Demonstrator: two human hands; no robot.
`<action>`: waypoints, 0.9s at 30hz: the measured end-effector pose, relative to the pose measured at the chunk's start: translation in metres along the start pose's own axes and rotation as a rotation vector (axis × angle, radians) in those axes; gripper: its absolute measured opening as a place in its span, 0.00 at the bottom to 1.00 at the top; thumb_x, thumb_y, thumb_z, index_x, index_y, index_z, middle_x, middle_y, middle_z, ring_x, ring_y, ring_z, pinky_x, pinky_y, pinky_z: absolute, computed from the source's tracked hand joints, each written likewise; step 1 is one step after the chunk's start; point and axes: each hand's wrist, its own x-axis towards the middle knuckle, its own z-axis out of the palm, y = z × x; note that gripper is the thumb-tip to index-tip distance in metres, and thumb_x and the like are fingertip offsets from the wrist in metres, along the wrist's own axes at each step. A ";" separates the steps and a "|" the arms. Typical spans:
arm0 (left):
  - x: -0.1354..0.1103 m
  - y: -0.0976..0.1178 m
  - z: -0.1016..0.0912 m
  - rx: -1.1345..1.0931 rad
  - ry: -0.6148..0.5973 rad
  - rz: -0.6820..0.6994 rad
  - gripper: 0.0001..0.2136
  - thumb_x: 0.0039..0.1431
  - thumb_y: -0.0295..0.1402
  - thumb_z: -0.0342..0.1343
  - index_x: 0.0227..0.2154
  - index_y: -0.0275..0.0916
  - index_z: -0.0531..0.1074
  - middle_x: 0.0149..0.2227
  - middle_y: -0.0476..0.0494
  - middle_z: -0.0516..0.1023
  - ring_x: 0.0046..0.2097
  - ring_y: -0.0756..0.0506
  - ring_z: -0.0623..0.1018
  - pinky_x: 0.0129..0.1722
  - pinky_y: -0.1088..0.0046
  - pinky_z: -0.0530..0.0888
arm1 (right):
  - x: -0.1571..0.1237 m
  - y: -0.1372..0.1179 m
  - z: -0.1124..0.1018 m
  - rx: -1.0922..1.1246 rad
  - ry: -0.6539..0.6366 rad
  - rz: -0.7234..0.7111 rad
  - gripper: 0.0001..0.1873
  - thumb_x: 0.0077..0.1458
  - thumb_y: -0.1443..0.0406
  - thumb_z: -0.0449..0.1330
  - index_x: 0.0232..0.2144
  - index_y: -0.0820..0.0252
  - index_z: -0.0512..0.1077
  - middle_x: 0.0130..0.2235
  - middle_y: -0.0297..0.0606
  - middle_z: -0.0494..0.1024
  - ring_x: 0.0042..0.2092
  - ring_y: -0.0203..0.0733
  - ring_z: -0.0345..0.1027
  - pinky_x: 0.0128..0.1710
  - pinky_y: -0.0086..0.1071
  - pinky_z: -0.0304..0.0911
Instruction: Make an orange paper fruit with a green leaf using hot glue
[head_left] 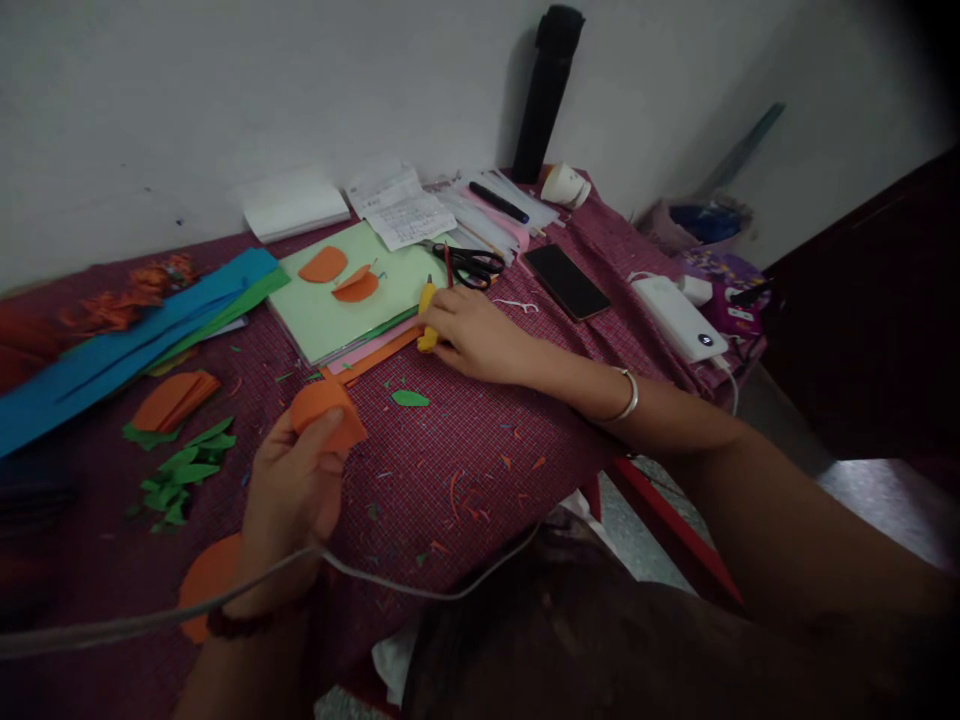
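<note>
Overall, a table (427, 455) under a dark red checked cloth stands against a pale wall (337, 90). At its left lie long blue paper strips (172, 320), overlapping green ones. A stack topped by a light green sheet (300, 315) lies near the wall, bearing two orange pieces, one flat and one folded upward. Towards the back right, a tall black bottle (546, 95) stands upright close to the wall. The left hand (281, 490), nearest the lower left, is closed on orange paper (311, 400), pinched between thumb and fingers above the cloth. The right hand (480, 335) reaches to the front right edge of the stack, its fingers curled against a yellow object (427, 338); whether they are clamped on it cannot be told. A white power bank (675, 315) lies at the right, with a dark phone (566, 282) between it and the stack. Left of the left hand, green cut pieces (184, 470) lie in a loose heap, just below a small pile of orange petals (176, 402). Black-handled scissors (480, 265) lie just beyond the right hand; a paper cup (566, 186) lies tilted near the bottle's base. Between the hands is a single green leaf shape (410, 398), and fine paper scraps (469, 500) are scattered nearer the body.
</note>
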 end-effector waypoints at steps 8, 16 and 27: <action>0.000 -0.001 0.003 -0.005 -0.006 0.006 0.13 0.36 0.31 0.73 0.28 0.41 0.79 0.31 0.49 0.80 0.32 0.50 0.76 0.32 0.76 0.74 | 0.011 -0.041 0.019 0.155 -0.315 -0.055 0.12 0.62 0.66 0.61 0.45 0.69 0.72 0.50 0.54 0.77 0.47 0.47 0.72 0.48 0.38 0.64; -0.003 -0.002 0.002 -0.025 -0.026 -0.004 0.17 0.34 0.32 0.75 0.31 0.37 0.79 0.29 0.51 0.79 0.29 0.53 0.75 0.30 0.78 0.71 | 0.020 -0.040 0.015 0.932 -0.164 0.251 0.10 0.56 0.75 0.60 0.29 0.60 0.62 0.27 0.30 0.72 0.30 0.34 0.71 0.33 0.30 0.69; -0.010 -0.006 0.006 0.036 -0.103 0.031 0.20 0.37 0.33 0.74 0.36 0.37 0.76 0.33 0.48 0.82 0.33 0.46 0.81 0.37 0.69 0.78 | 0.014 -0.057 0.020 1.545 0.125 0.244 0.20 0.42 0.61 0.74 0.30 0.61 0.67 0.24 0.22 0.67 0.23 0.27 0.61 0.22 0.23 0.57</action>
